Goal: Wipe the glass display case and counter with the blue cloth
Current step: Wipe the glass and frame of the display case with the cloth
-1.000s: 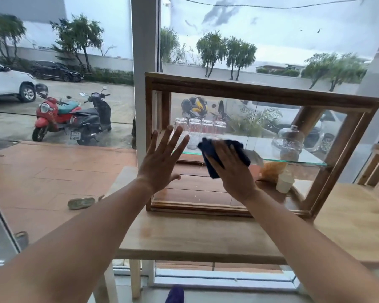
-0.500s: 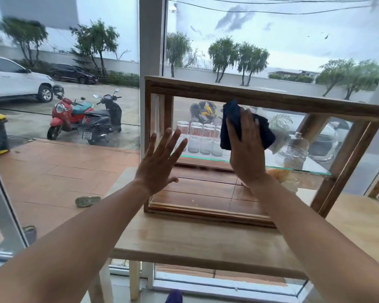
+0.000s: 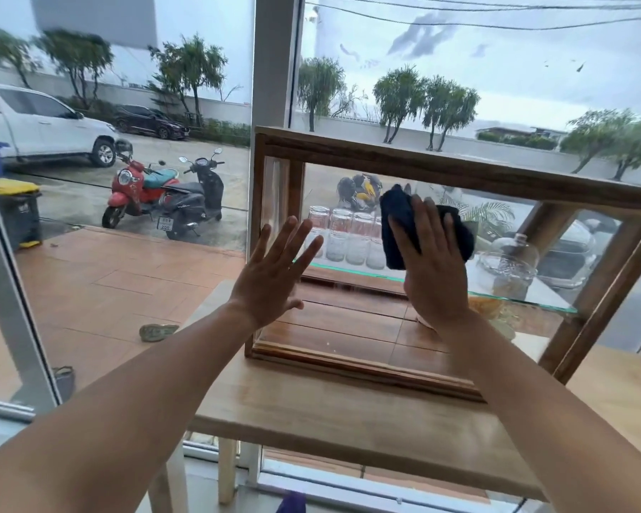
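against the near glass front of the display case (image 3: 367, 327), a dark blue cloth (image 3: 396, 231) was pressed flat, bunched under the right hand (image 3: 432, 268). the cloth sat in the upper middle of the pane, just below the case's top wooden rail. the right hand lay open over it, fingers spread and pointing up, palm pushing the cloth into the glass rather than gripping it. to the left, the left hand (image 3: 274, 272) was also flat and wide, holding nothing, braced against the glass beside the left wooden post.

behind the pane, on a glass shelf (image 3: 533, 294), stood a row of upturned drinking glasses (image 3: 343, 238) and, to the right, a clear glass dome (image 3: 507, 264). the case rested on a pale wooden counter (image 3: 330, 412), with a large window beyond it showing parked scooters and cars.

to do this stroke well, it seemed wise to keep the palm's pressure even so the whole cloth stayed in contact, and to work in overlapping passes from the top rail downward so no strip was missed. the braced left hand probably helped keep the case from sliding on the counter. much of the right side of the pane, the lower edge and the counter itself looked yet to be wiped, though streaks were hard to judge through the reflections.
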The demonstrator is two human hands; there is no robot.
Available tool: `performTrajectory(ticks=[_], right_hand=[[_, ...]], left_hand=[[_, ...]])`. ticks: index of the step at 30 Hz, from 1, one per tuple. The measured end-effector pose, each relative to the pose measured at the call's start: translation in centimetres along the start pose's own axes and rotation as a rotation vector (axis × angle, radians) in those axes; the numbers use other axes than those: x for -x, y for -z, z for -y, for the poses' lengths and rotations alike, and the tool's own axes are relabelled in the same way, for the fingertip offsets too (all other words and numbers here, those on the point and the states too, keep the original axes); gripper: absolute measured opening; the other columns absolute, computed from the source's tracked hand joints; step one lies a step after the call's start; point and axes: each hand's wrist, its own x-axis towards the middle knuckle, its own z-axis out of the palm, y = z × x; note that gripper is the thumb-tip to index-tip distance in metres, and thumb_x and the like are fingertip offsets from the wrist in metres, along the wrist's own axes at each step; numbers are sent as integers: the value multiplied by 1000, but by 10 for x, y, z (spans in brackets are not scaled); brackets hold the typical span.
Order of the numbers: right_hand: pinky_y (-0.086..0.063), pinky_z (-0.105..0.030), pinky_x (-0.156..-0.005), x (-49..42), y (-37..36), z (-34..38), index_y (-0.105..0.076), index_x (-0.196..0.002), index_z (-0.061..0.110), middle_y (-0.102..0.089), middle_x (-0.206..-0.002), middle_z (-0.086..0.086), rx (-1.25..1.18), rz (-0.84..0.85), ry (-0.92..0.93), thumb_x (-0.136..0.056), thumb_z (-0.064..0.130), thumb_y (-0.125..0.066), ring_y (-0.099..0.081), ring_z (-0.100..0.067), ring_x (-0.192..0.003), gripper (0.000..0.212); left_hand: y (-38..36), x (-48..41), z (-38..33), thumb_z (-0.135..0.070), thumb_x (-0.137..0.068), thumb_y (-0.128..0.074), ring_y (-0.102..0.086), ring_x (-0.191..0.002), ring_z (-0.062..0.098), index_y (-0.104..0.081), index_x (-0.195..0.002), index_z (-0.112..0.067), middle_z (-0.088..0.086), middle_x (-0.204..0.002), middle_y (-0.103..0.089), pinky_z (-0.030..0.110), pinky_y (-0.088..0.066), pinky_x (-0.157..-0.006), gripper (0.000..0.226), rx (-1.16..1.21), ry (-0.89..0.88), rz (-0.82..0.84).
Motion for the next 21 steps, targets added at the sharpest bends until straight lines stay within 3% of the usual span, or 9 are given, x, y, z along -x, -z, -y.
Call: performTrajectory(ticks=[2, 3, 7, 9, 11, 14, 17, 21], right_hand=[[-12, -53, -124, -7, -5, 16, -40, -150, 8, -22, -160, -23, -45, -56, -89, -85, -12, -45, -17, -39, -150, 68], [-15, -53, -123, -1, -10, 26, -41, -149, 7, -23, -160, -24, -55, -40, -41, -86, -11, -48, -19, -40, -150, 66], [-27, -51, -120, 46, -18, 35, -47, -147, 9, -31, -158, -21, -32, 170, 414, -88, -4, -37, -28, -38, -147, 61], [-32, -51, -118, 51, -15, 22, -50, -145, 12, -35, -157, -19, 0, 204, 530, -88, -5, -27, -32, -36, -146, 64], [-30, -51, -118, 41, -13, 9, -53, -142, 14, -36, -157, -17, -20, 149, 454, -87, -9, -32, -31, -36, -146, 64], [-24, -52, -120, 4, -11, 0, -51, -143, 13, -31, -159, -18, -70, -31, 140, -92, -7, -44, -24, -37, -148, 55], [-17, -52, -123, -33, -13, 19, -48, -143, 3, -33, -155, -24, -100, -131, 58, -94, -5, -41, -26, -42, -146, 50], [-24, -54, -120, -64, -16, 57, -51, -141, 1, -44, -149, -25, -120, -155, 45, -95, -3, -42, -38, -41, -139, 47]], left_hand=[[-1, 1, 0, -67, -67, -80, 6, -155, 39, 9, -161, -15, 18, -169, 7, 62, -12, -122, 139, -7, 4, 15], [-1, 1, 0, -68, -69, -77, 9, -155, 39, 12, -160, -15, 18, -169, 9, 62, -12, -122, 139, -19, 6, 23], [-1, 1, -1, -72, -72, -72, 13, -155, 38, 15, -160, -14, 18, -168, 15, 60, -8, -124, 136, -41, 12, 32], [-2, 8, -3, -70, -73, -73, 11, -155, 38, 13, -160, -10, 19, -168, 13, 58, -6, -125, 136, -38, 19, 28], [-6, 21, -4, -67, -71, -77, 2, -156, 40, 5, -160, -4, 21, -168, 6, 57, -8, -126, 136, -44, 51, -7], [-10, 37, 1, -64, -69, -80, -4, -155, 39, 0, -159, 0, 22, -167, 5, 58, -6, -125, 136, -71, 98, 4], [-12, 42, 9, -63, -76, -74, 8, -156, 36, 12, -158, -1, 20, -166, 17, 59, -1, -125, 134, -88, 90, 89], [-13, 41, 11, -61, -83, -67, 24, -152, 35, 30, -152, -3, 17, -161, 35, 62, 2, -123, 132, -104, 102, 158]])
